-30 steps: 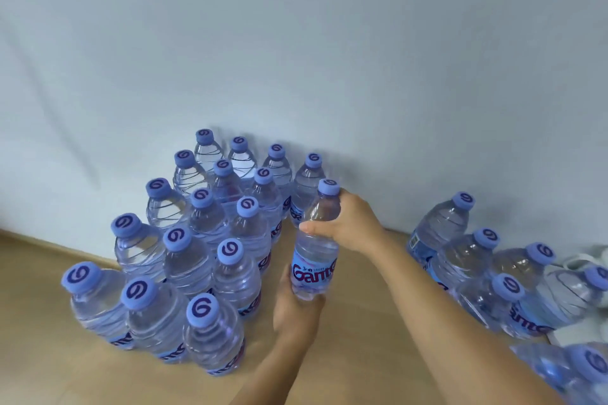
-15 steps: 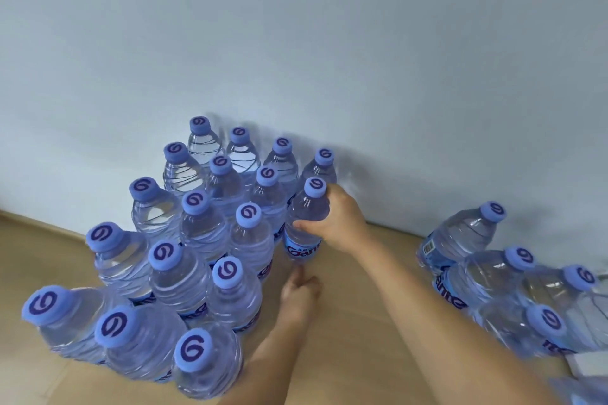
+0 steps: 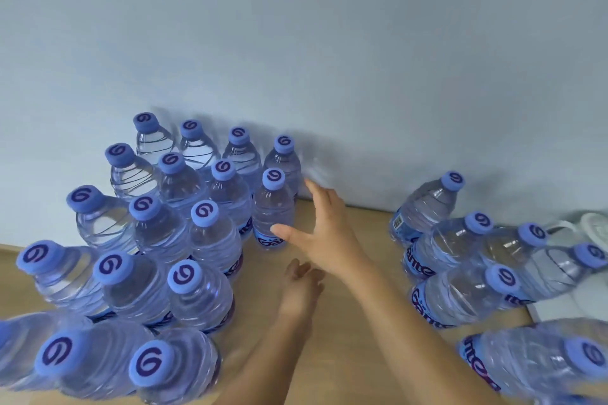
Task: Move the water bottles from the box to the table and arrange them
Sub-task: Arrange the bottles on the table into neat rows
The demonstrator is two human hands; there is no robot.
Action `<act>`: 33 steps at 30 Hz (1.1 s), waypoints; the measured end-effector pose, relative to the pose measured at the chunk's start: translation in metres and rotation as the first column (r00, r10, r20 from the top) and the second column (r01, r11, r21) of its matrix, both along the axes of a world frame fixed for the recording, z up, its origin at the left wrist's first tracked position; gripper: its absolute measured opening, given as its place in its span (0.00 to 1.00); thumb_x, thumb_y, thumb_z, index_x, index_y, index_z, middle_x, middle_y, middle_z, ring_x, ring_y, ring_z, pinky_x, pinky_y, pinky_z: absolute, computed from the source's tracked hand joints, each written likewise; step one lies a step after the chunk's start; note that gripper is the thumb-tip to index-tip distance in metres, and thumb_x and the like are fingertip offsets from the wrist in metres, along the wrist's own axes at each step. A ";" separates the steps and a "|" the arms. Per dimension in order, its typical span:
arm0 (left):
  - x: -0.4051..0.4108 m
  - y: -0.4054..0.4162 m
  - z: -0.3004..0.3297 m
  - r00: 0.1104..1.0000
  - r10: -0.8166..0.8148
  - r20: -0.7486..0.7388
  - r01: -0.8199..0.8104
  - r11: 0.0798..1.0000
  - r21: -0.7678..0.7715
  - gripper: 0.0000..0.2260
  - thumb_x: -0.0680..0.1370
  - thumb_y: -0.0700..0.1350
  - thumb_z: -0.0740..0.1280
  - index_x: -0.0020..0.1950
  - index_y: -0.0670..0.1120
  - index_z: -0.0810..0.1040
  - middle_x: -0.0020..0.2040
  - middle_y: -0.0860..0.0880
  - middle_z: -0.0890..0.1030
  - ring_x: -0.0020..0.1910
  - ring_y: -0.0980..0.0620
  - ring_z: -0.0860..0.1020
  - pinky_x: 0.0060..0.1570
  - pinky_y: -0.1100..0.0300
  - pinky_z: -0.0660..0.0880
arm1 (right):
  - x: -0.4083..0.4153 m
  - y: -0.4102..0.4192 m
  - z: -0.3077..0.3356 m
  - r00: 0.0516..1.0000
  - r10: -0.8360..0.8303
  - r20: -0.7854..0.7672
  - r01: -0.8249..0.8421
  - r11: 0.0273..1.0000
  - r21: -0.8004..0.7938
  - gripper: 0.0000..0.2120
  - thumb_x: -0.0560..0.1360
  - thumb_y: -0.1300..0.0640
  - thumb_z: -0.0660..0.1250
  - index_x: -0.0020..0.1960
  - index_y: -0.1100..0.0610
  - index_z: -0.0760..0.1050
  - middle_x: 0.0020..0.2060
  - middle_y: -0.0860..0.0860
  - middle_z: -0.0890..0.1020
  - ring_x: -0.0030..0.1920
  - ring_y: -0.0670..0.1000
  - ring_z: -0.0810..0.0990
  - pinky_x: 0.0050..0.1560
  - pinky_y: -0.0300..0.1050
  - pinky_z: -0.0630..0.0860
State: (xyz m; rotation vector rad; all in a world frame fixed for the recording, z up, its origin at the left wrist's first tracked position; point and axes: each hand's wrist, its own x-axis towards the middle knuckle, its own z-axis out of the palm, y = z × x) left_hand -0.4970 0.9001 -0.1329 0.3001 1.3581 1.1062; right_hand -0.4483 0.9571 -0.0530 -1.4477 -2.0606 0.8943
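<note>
On the wooden table (image 3: 355, 332), my block of upright water bottles (image 3: 158, 240) stands against the wall; more bottles (image 3: 460, 260) wait right of it. The newest bottle (image 3: 273, 207) closes the block's right edge. My right hand (image 3: 324, 233) is spread beside it, holding nothing; my left hand (image 3: 301, 289), loosely curled, is empty. Best let go cleanly, without tipping it.

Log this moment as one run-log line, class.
stage: bottle placed | right hand: open, thumb touching placed bottle | left hand: open, holding nothing | placed bottle: upright on table, beside arranged group
</note>
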 end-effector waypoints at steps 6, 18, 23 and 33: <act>0.058 -0.027 0.015 0.920 -0.379 -0.097 0.383 0.923 0.025 0.26 0.76 0.34 0.64 0.73 0.40 0.63 0.62 0.45 0.73 0.52 0.53 0.74 0.46 0.62 0.72 | 0.118 -0.065 0.033 0.844 -0.455 -0.284 0.535 0.748 0.392 0.10 0.73 0.56 0.69 0.51 0.60 0.77 0.43 0.44 0.76 0.47 0.44 0.76 0.50 0.27 0.69; 0.103 -0.041 0.026 0.727 -0.617 -0.301 0.647 0.762 -0.001 0.27 0.76 0.37 0.66 0.74 0.43 0.63 0.61 0.50 0.72 0.55 0.51 0.75 0.52 0.62 0.71 | 0.174 -0.074 -0.002 0.602 -0.746 -0.285 0.763 0.642 -0.070 0.16 0.73 0.49 0.69 0.54 0.57 0.72 0.48 0.47 0.79 0.53 0.50 0.77 0.48 0.36 0.67; 0.086 -0.044 0.022 0.661 -0.623 -0.418 0.695 0.719 0.029 0.34 0.73 0.37 0.71 0.75 0.46 0.60 0.66 0.50 0.70 0.57 0.54 0.73 0.45 0.66 0.71 | 0.175 -0.086 0.002 0.624 -0.681 -0.383 0.731 0.682 -0.022 0.09 0.73 0.51 0.69 0.47 0.55 0.74 0.42 0.46 0.81 0.46 0.46 0.79 0.45 0.35 0.71; 0.034 -0.070 0.031 0.763 -0.576 -0.293 0.641 0.729 0.238 0.28 0.57 0.36 0.77 0.55 0.42 0.77 0.43 0.50 0.85 0.40 0.56 0.82 0.39 0.65 0.76 | 0.139 -0.075 0.045 0.639 -0.518 -0.568 0.505 0.840 -0.198 0.13 0.64 0.43 0.69 0.42 0.51 0.79 0.39 0.50 0.84 0.45 0.52 0.83 0.51 0.57 0.78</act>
